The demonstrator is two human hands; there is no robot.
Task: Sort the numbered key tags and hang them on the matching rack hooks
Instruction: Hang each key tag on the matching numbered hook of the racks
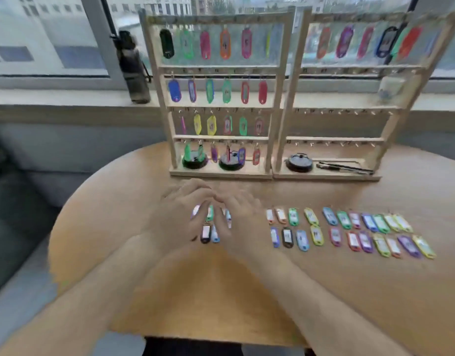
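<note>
Standing on the window sill (67,97) at the far left was a dark bottle (134,68), just beside the left rack (221,173), a pale wooden frame set at the back of the round wooden table (195,291). All four of its rails carried coloured hung tags (225,44), and two black discs (194,164) sat on its base behind the lowest row. In front of that rack the left hand (179,218) hovered low over the table with its fingers curved downward, their tips close to those of the right hand (238,217) beside it; blur hid whether either hand pinched anything, so I could not tell. Under and between the two hands lay a small cluster of loose tags (206,233), a dark one and a light blue one nearest the person, flat on the wood. To the right of the right hand, two neat rows of key tags (344,220) stretched toward the table's right edge, each flat with a white label facing up, the numbers too blurred to read. Behind them stood the right rack (324,176), just beside the left one, with top-rail tags (346,41) on its highest rail and small hooks (349,112) showing along the lower rails. On its base rested a round black object (298,163) and a dark pen-like tool (344,167).
</note>
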